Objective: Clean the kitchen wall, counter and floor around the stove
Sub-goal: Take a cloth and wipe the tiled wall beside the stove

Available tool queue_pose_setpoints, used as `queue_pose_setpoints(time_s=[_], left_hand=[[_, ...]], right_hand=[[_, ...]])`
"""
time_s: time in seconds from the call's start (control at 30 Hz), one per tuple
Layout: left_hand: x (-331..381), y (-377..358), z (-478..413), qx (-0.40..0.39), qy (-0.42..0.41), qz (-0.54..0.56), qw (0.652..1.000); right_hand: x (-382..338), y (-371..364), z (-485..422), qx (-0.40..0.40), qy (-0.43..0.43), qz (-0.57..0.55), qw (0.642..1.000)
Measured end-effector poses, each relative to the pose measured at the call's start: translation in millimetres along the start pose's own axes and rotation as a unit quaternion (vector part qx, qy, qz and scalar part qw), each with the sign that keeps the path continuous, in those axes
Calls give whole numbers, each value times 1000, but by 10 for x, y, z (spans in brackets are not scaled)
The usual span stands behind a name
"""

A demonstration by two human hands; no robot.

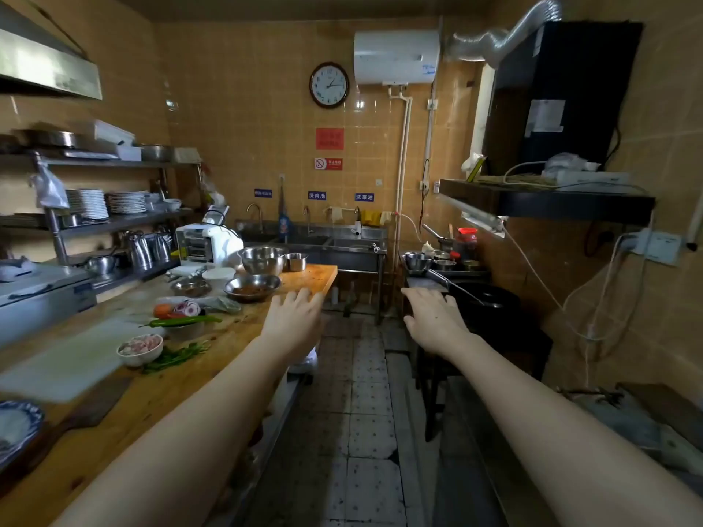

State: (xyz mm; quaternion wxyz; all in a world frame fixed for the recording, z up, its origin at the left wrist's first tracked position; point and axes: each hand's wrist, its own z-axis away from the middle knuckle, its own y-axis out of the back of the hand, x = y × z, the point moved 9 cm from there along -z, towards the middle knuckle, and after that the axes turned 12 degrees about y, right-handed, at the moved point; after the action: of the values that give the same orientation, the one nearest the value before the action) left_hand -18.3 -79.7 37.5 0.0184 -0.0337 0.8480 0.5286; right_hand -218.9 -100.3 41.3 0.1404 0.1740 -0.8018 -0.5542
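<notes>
Both my arms reach forward over the aisle. My left hand (295,323) hovers with straight fingers near the right edge of the wooden counter (243,336) and holds nothing. My right hand (431,317) is spread flat, palm down, just in front of the black wok (485,298) on the stove at the right, and is empty too. A ladle (456,289) lies across the wok. The tiled floor (353,431) runs between counter and stove and looks stained. The orange tiled wall (570,298) rises behind the stove.
The counter carries steel bowls (262,258), a chopping board (68,359), vegetables (182,317) and a small bowl of meat (140,348). A triple steel sink (315,241) lines the far wall. Condiment bowls (437,260) sit beyond the wok. A dark shelf (544,203) and cables hang above the stove.
</notes>
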Motion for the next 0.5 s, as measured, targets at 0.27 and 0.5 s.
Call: queue_pose_setpoints(time_s=[0.27, 0.5], left_hand=[[-463, -382, -385, -27, 15, 8, 999], [-570, -682, -598, -54, 23, 24, 998]], right_hand=[[-130, -297, -516, -20, -5, -4, 1000], [-220, -706, -860, -75, 13, -28, 997]])
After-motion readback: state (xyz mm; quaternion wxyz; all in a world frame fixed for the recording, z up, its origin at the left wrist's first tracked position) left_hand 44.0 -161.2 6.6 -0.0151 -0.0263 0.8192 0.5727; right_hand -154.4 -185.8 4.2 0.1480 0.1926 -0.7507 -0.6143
